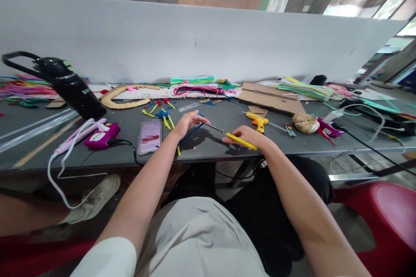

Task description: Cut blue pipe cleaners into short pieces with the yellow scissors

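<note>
My right hand (pixel 242 135) is wrapped round the yellow handles of a pair of scissors (pixel 242 140), whose blades point left. The blade tips reach the fingers of my left hand (pixel 190 123). My left hand is closed on a blue pipe cleaner (pixel 191 134), which slants down to the left under it. Beside my left wrist lie yellow and blue pipe cleaner pieces (pixel 165 116) and a phone (pixel 149 137) with a lit screen. A yellow glue gun (pixel 256 121) rests just beyond my right hand.
A black bottle (pixel 73 88) stands at the left, near a purple power socket (pixel 102 136) with cables. Cardboard sheets (pixel 273 98) and pipe cleaner bundles (pixel 195 80) lie along the white partition (pixel 195 43). A red stool (pixel 386 216) is at the right; another person's shoe (pixel 97 199) is below left.
</note>
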`<state>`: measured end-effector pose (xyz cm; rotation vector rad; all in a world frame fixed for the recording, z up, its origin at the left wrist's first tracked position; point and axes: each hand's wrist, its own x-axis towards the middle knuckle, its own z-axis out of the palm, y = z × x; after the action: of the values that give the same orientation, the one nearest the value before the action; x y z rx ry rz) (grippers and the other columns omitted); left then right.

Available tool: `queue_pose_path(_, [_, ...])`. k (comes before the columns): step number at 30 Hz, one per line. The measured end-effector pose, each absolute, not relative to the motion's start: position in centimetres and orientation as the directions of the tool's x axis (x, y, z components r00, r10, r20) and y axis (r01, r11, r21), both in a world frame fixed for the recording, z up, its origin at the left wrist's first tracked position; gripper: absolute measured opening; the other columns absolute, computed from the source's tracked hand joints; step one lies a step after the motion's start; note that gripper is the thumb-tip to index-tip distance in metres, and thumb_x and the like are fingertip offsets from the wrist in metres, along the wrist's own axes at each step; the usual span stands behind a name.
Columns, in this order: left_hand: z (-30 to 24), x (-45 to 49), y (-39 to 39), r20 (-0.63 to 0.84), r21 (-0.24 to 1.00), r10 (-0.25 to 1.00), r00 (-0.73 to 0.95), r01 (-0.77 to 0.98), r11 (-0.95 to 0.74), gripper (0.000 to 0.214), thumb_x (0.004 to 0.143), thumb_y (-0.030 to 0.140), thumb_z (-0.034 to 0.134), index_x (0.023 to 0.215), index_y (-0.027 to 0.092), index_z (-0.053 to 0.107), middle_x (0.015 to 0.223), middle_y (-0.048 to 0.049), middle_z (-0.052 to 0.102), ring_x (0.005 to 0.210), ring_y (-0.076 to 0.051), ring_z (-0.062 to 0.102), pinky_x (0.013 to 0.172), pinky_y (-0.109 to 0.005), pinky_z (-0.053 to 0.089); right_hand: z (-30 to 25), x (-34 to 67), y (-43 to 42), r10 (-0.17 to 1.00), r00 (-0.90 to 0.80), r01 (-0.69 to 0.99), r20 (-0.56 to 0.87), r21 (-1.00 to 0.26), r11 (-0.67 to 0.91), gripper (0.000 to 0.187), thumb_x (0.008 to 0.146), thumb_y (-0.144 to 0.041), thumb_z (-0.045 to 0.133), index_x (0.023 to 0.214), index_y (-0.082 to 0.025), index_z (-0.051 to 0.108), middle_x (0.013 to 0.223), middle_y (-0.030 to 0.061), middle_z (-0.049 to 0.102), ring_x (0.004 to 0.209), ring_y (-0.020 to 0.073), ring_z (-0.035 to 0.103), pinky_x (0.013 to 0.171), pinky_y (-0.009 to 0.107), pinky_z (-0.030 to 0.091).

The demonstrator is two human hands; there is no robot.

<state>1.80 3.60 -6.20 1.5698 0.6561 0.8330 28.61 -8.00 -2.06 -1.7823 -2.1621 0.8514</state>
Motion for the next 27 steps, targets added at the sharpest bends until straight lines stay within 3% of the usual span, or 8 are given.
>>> queue_pose_path(9, [-6.3,1.8,3.8,0.127,0.986,0.801,0.585,0.014,-0.167,0.065,0.093,0.059,0.035,0.095,0.014,0.081,0.111,-0.0125,0.078,0.113,-0.028,0.065,0.101,-0.037,0.043,-3.0,28.6,-7.3,0.966,-0.221,0.854,-0.135,-0.506,0.124,0.07,0.064,-0.086,0.063,0.053,-0.019,0.046,0.056,-0.0025,0.032,0.058,0.0116,0.025,0.05,0.03,0.019])
queue_pose_path(14, [-6.3,2.0,3.9,0.157,0.963,0.828,0.538,0.103,-0.25,0.067,0.094,0.059,0.031,0.094,0.014,0.081,0.109,-0.013,0.078,0.108,-0.027,0.067,0.095,-0.036,0.047,-3.1,28.5,-7.4,0.974,-0.188,0.894,-0.128,-0.434,0.115,0.068,0.064,-0.084,0.064,0.052,-0.019,0.048,0.054,-0.0015,0.039,0.055,0.0114,0.028,0.05,0.03,0.022])
queue_pose_path(19, [-6.7,2.3,3.8,0.278,0.741,0.858,0.432,0.473,-0.478,0.053,0.095,0.048,0.036,0.095,0.02,0.08,0.112,-0.0086,0.077,0.109,-0.028,0.066,0.097,-0.038,0.046,-3.0,30.3,-7.5,0.992,-0.063,0.929,-0.11,-0.369,0.018,0.068,0.066,-0.085,0.061,0.052,-0.02,0.049,0.053,0.0003,0.046,0.052,0.0125,0.038,0.051,0.03,0.026])
queue_pose_path(23, [-7.2,2.6,3.8,0.286,0.656,0.836,0.468,0.541,-0.527,0.035,0.09,0.036,0.047,0.087,0.026,0.08,0.117,-0.0044,0.076,0.123,-0.03,0.058,0.11,-0.044,0.036,-3.1,31.5,-7.4,0.996,-0.042,0.914,-0.078,-0.405,0.007,0.07,0.069,-0.086,0.058,0.051,-0.02,0.047,0.052,0.0004,0.045,0.052,0.0126,0.038,0.052,0.03,0.027])
queue_pose_path(27, [-7.3,2.5,4.1,0.356,0.602,0.821,0.445,0.563,-0.566,0.031,0.087,0.028,0.048,0.09,0.025,0.079,0.133,-0.0044,0.067,0.133,-0.03,0.05,0.116,-0.047,0.03,-3.3,31.6,-7.4,0.993,-0.04,0.908,-0.114,-0.42,-0.011,0.071,0.065,-0.088,0.06,0.051,-0.02,0.045,0.052,-0.0002,0.044,0.052,0.0124,0.039,0.051,0.03,0.026])
